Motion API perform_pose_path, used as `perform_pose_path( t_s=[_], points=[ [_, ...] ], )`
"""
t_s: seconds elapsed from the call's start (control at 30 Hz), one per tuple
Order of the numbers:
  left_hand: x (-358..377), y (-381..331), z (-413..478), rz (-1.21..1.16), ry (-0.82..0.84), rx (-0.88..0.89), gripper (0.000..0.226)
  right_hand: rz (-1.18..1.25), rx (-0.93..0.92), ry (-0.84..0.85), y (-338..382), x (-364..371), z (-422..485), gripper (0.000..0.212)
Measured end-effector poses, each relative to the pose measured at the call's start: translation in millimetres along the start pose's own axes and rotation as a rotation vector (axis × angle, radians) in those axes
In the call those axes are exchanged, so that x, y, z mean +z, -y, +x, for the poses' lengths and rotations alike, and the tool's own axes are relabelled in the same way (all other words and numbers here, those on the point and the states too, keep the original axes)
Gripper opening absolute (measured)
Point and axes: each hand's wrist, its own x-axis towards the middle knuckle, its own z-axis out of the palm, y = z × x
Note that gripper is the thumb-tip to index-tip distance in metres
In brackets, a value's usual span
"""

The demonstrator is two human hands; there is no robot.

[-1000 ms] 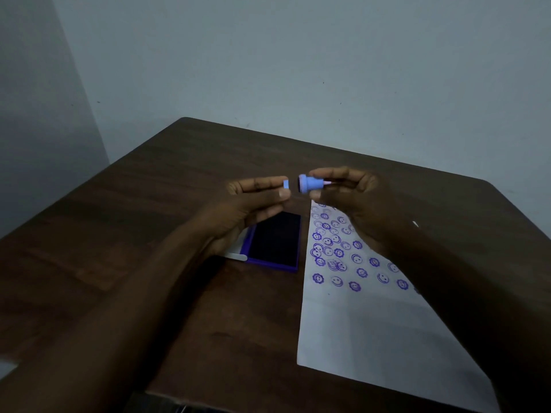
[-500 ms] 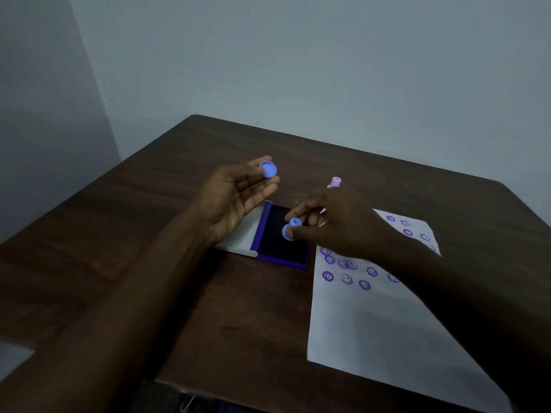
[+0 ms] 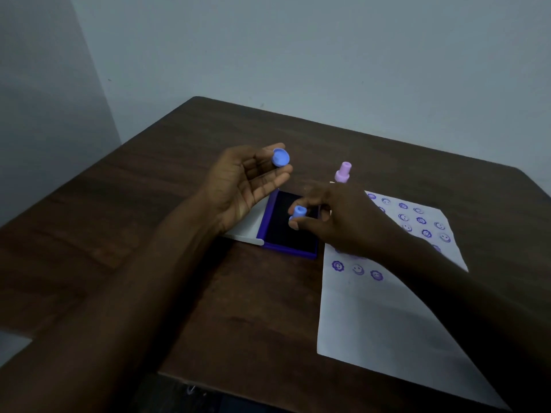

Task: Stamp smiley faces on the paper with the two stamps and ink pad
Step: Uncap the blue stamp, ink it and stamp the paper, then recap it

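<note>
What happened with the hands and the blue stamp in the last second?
The hands parted: the left hand kept the blue cap, raised; the right hand brought the blue stamp down over the ink pad. Pink stamp and paper stayed on the table.

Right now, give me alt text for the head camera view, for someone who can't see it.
The right hand holds a blue stamp over an open purple ink pad while the left hand holds a blue cap. A pink stamp stands behind, beside paper printed with smiley faces, on a dark wooden table.
</note>
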Motion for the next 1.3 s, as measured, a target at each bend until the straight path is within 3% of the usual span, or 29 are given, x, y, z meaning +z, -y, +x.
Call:
perform_pose_path(
  t_s=[0.63,0.87,1.0,1.3],
  points=[
    [0.3,-1.0,-5.8,0.029,-0.019,0.008,0.021,-0.001,0.054,0.062,3.9,-8.7,1.7,0.021],
    [-2.0,-1.2,-6.0,-0.001,0.009,-0.019,0.022,0.283,0.286,-0.295,-11.1,-35.8,-34.2,0.031],
    [-0.6,0.2,-6.1,0.031,0.018,-0.022,0.023,0.504,0.405,-0.357,-24.3,-53.2,-76.3,0.027],
    [3.6,3.2,-7.9,0.061,0.021,-0.034,0.024,0.296,0.441,-0.369,-30.8,-45.3,-144.7,0.032]
  ],
)
